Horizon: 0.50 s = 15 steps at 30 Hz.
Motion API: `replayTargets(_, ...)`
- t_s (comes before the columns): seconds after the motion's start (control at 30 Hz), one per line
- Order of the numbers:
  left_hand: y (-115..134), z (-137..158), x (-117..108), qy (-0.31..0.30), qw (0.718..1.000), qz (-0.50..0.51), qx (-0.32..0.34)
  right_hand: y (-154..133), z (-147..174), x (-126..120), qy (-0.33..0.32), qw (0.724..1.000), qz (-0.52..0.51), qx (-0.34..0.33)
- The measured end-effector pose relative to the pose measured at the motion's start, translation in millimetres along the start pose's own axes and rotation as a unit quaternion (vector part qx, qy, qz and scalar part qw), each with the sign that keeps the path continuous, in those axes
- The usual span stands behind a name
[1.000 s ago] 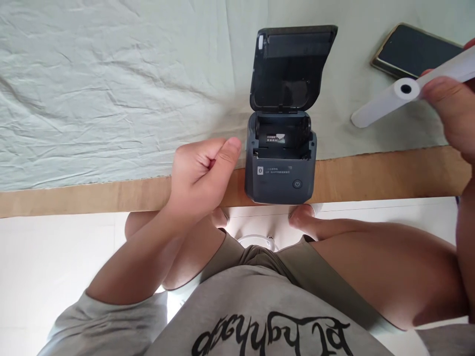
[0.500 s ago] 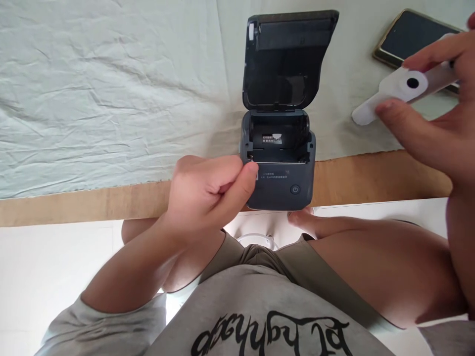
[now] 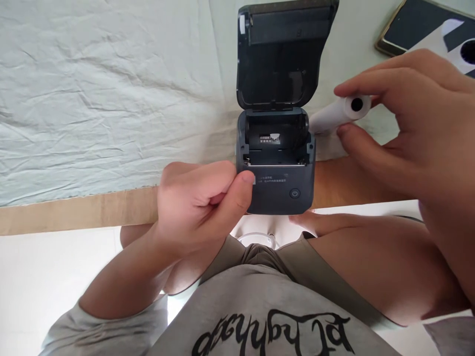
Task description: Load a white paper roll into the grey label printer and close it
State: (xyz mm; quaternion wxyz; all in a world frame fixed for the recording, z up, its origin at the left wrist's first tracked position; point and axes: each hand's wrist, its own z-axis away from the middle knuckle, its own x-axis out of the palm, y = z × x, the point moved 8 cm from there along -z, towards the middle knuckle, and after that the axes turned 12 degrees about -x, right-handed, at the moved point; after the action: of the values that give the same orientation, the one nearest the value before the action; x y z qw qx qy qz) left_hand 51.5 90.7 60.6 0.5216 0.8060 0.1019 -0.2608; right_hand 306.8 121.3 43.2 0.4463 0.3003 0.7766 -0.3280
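We have a white roll (image 3: 332,112) pinched between the thumb and forefinger of our right hand (image 3: 419,123). Left of that hand is the lid-up printer (image 3: 276,190), its edge gripped by our left hand (image 3: 196,198); past our right, a phone (image 3: 410,22).

Dark grey printer (image 3: 272,198) at the counter's (image 3: 334,183) near edge; lid (image 3: 282,64) raised and open toward the far side, bay (image 3: 277,131) exposed. Slim white roll (image 3: 332,114) just right of it, dark-holed end rightmost.
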Motion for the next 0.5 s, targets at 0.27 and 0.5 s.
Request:
replayTargets(0.27, 3, 2, 4, -0.043, 0.997, -0.005, 0.057, 7, -3, 28, -0.031, 0.996, -0.084, 0.000)
replayTargets(0.5, 8, 1, -2, -0.006, 0.998, -0.008, 0.068, -2, -7, -6, 0.048, 0.989, -0.134, 0.038)
